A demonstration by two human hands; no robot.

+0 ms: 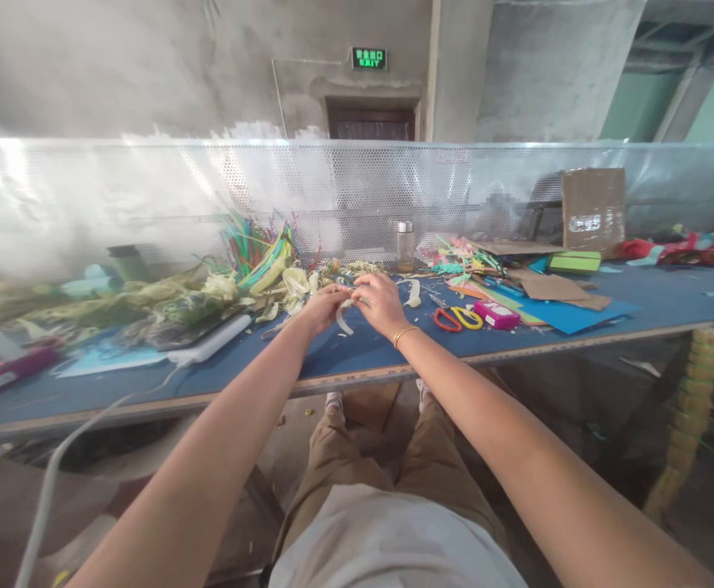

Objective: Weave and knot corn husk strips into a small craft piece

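Over the front part of the blue-topped table (326, 355), my two hands meet. My left hand (327, 306) is closed, its fingertips pinching a pale curved strip (345, 318) that looks like corn husk. From the other side my right hand (380, 304), with a gold bracelet at the wrist, closes on the same strip. One end of it curls down below the fingers. Another pale husk piece (414, 292) lies just right of my right hand. Scissors (458, 318) with red and yellow handles rest further right, beside a magenta box (496, 315).
Husks and greenery (179, 306) heap up at the left, with colourful stems (252, 249) behind. A white power strip (210, 339) trails a cable off the front edge. A glass bottle (405, 245) stands at the back. Blue paper (571, 314) and cardboard (559, 290) lie right.
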